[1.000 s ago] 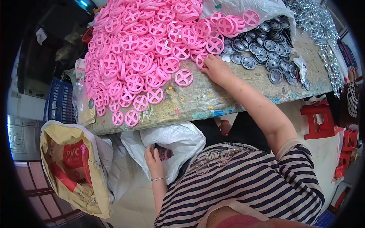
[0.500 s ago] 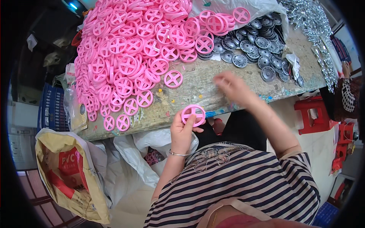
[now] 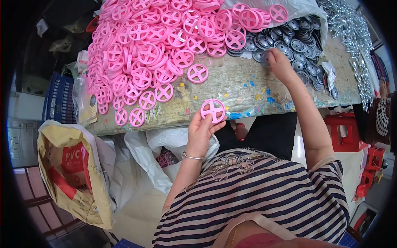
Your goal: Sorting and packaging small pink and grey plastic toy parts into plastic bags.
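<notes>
Near the front edge of the table, my left hand (image 3: 200, 131) pinches a pink plastic spoked wheel (image 3: 213, 110) between thumb and fingers, its face turned up. My right hand (image 3: 282, 69) reaches to the near left side of a heap of grey round discs (image 3: 298, 45). Its fingers are pinched together on a grey disc (image 3: 265, 60), which looks blurred by motion. A large heap of matching pink wheels (image 3: 149, 53) covers the left part of the table. One loose pink wheel (image 3: 197, 73) lies just off that heap.
The worn, paint-spotted table (image 3: 240, 91) spans the view. A white plastic sheet (image 3: 285, 7) lies behind the discs, with silvery tinsel strands (image 3: 347, 25) at far right. Below stand an open paper sack (image 3: 53, 134), a white bag (image 3: 155, 175) and a red stool (image 3: 343, 134).
My right hand has moved right and away from me, from over the bare tabletop to the grey discs, and closed on one. My left hand keeps the pink wheel; the view has shifted slightly.
</notes>
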Available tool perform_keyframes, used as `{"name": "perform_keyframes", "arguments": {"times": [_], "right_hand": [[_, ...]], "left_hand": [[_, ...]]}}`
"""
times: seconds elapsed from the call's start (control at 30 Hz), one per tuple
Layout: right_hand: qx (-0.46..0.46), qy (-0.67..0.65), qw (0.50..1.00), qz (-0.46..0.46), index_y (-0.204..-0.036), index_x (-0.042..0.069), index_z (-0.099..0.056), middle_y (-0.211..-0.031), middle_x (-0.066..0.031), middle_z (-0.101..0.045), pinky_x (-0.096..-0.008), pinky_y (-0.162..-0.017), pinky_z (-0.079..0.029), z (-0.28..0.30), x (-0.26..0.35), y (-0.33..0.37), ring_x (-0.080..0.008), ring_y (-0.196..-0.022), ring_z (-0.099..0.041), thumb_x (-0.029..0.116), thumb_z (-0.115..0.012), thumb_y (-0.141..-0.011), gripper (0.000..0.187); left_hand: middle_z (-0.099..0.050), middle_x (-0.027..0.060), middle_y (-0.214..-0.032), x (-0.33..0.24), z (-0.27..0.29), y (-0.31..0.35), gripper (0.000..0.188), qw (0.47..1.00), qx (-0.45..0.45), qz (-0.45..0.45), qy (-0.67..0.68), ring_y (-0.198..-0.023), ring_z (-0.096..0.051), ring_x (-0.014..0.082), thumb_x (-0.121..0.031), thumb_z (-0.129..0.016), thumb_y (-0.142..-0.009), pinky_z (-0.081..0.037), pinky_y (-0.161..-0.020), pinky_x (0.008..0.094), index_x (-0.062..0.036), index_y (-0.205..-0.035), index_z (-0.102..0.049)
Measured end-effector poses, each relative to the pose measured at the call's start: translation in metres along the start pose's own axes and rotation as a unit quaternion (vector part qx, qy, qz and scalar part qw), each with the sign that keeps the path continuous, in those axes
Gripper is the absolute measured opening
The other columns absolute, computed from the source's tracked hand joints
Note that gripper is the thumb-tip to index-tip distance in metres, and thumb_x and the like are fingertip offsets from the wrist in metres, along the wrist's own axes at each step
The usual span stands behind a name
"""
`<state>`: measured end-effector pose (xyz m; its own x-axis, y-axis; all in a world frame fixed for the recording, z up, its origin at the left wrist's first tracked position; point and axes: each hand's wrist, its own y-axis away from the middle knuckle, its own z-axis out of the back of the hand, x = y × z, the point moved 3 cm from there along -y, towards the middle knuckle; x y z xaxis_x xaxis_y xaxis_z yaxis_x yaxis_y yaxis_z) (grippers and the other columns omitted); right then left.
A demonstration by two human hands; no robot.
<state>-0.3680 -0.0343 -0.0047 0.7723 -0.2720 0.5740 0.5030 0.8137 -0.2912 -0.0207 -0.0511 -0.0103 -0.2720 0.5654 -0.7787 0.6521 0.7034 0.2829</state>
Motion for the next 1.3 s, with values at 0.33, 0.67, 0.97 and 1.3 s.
{"name": "perform_keyframes", "arguments": {"times": [0.33, 0.67, 0.97, 1.3], "right_hand": [[0.146, -0.278, 0.948, 0.038, -0.096, -0.001, -0.061, -0.092, -0.0125, -0.061, -0.0378, -0.077, -0.049, -0.039, 0.167, 0.107, -0.0281, -0.086, -0.061, 0.014, -0.065, -0.082, 0.020], [0.321, -0.402, 0.851, -0.107, -0.103, 0.001, -0.061, -0.082, -0.0033, -0.063, -0.0249, -0.061, -0.047, -0.044, 0.163, 0.115, -0.0092, -0.069, -0.057, 0.018, -0.062, -0.089, 0.021], [0.335, -0.376, 0.854, -0.134, -0.103, 0.002, -0.061, -0.079, -0.0031, -0.062, -0.0255, -0.061, -0.047, -0.041, 0.173, 0.123, -0.0091, -0.068, -0.056, 0.023, -0.057, -0.092, 0.023], [0.123, -0.174, 0.974, 0.073, -0.109, 0.002, -0.061, -0.093, -0.0123, -0.062, -0.0347, -0.079, -0.047, -0.056, 0.122, 0.037, -0.0233, -0.086, -0.059, 0.024, -0.055, -0.091, 0.029]], "left_hand": [[-0.053, 0.0126, -0.124, -0.001, -0.010, 0.005, 0.039, 0.998, 0.011, -0.052, -0.021, -0.108, -0.058, 0.0235, -0.004, -0.047, -0.095, -0.053, -0.089, 0.0381, -0.0005, -0.133, -0.038], [-0.054, 0.0100, -0.120, -0.001, -0.006, 0.014, 0.036, 0.995, 0.022, -0.068, -0.065, -0.106, -0.058, 0.0186, -0.003, -0.047, -0.095, -0.054, -0.088, 0.0329, -0.0003, -0.131, -0.042], [-0.059, 0.0106, -0.110, -0.010, 0.006, 0.022, 0.034, 0.988, -0.030, -0.077, -0.132, -0.098, -0.061, 0.0190, -0.021, -0.041, -0.100, -0.057, -0.076, 0.0336, 0.0005, -0.125, -0.047], [-0.061, 0.0151, -0.105, -0.026, 0.179, 0.125, 0.035, 0.826, -0.324, -0.072, -0.455, -0.095, -0.059, 0.0258, -0.022, -0.047, -0.097, -0.046, -0.089, 0.0356, 0.0028, -0.121, -0.052]]}}
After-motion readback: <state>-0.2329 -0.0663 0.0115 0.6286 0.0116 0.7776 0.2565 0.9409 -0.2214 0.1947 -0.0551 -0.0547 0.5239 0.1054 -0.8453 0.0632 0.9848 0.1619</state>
